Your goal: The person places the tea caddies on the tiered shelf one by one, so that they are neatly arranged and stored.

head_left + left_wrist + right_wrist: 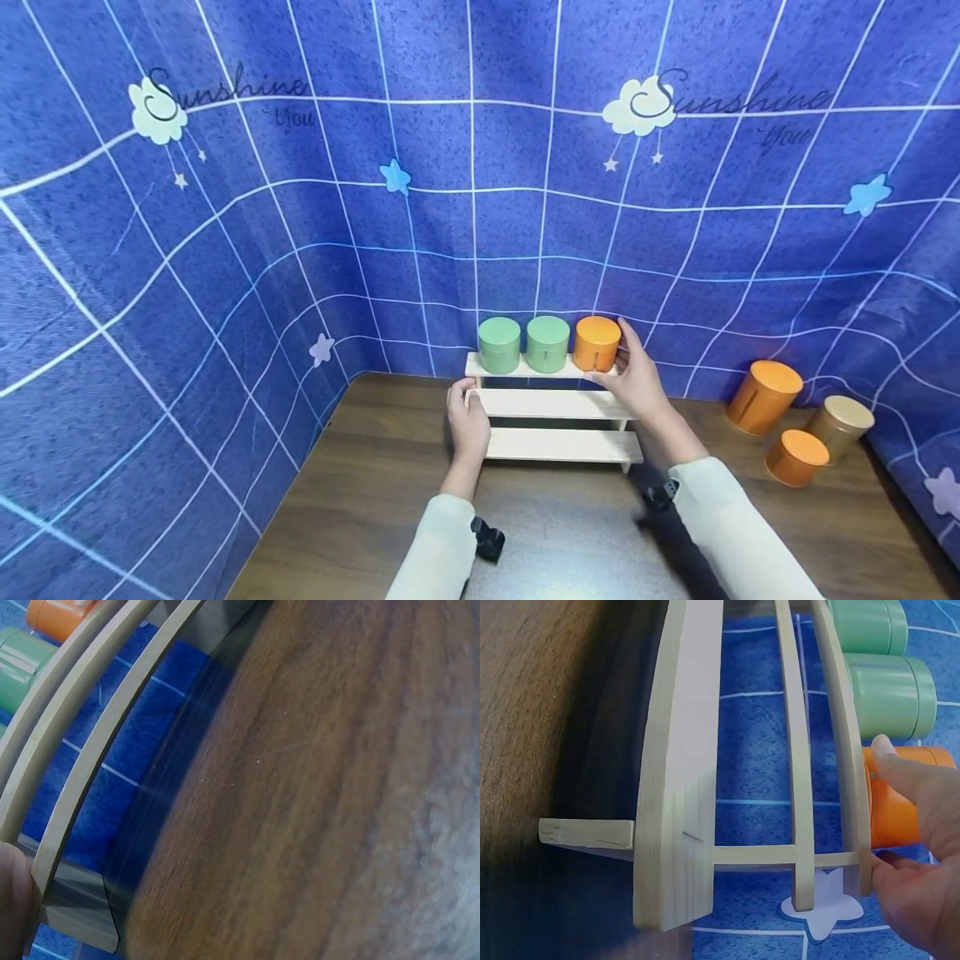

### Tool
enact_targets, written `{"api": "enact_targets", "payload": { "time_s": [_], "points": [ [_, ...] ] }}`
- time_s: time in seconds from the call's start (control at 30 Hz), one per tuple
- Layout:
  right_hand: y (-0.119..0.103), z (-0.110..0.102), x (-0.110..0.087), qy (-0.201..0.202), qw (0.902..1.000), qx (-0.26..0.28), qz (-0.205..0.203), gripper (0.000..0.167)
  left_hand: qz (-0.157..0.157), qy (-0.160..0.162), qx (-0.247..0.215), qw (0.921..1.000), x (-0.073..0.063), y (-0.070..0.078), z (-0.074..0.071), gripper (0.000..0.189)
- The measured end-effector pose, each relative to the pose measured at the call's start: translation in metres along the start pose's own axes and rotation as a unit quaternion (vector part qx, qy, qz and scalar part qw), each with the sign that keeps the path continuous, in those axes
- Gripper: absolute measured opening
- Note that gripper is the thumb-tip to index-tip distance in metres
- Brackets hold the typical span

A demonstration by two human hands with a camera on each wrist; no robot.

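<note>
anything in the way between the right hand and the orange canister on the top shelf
Nothing visible: the right hand grips the orange canister at the right end of the top shelf. The nearest green canister stands to its left.

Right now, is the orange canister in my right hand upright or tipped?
Upright: the orange canister shows its flat top facing up, like the green canister beside it.

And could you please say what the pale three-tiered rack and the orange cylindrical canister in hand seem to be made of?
The pale three-tiered rack looks like bare, matt wood: grain lines and a dark streak show in the right wrist view. The orange cylindrical canister seems to be painted metal, judging by its smooth sheen and thin rim line, though plastic is possible.
</note>
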State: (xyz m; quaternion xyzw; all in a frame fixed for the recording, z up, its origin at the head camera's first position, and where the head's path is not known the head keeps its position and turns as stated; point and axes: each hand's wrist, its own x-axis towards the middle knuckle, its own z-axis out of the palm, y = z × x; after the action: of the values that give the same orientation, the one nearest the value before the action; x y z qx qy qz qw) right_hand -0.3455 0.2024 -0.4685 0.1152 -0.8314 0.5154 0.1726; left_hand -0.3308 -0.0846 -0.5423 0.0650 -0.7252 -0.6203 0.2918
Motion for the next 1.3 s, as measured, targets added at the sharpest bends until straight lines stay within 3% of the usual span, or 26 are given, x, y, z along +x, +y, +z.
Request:
{"api": "enact_targets", "payload": {
  "time_s": [0.3, 0.57, 0.83, 1.3],
  "points": [
    [0.0, -0.004, -0.011, 0.013, 0.9997, 0.003, -0.02, 0.111, 0.002, -0.001, -0.004, 1.0, -0.001, -0.003, 0.003, 0.023],
    [-0.01, -0.019, -0.027, 0.005, 0.9924, -0.119, -0.032, 0.092, 0.006, 0.004, -0.003, 1.0, 0.001, -0.004, 0.0, 0.023],
    [-0.018, -0.031, -0.045, -0.015, 0.9847, -0.168, -0.046, 0.08, 0.014, -0.006, -0.013, 0.9998, 0.002, -0.007, -0.001, 0.023],
    [-0.024, -0.046, -0.074, 0.0, 0.9821, -0.172, -0.078, 0.066, 0.014, -0.007, -0.018, 0.9997, 0.001, -0.005, 0.0, 0.023]
  ]
}}
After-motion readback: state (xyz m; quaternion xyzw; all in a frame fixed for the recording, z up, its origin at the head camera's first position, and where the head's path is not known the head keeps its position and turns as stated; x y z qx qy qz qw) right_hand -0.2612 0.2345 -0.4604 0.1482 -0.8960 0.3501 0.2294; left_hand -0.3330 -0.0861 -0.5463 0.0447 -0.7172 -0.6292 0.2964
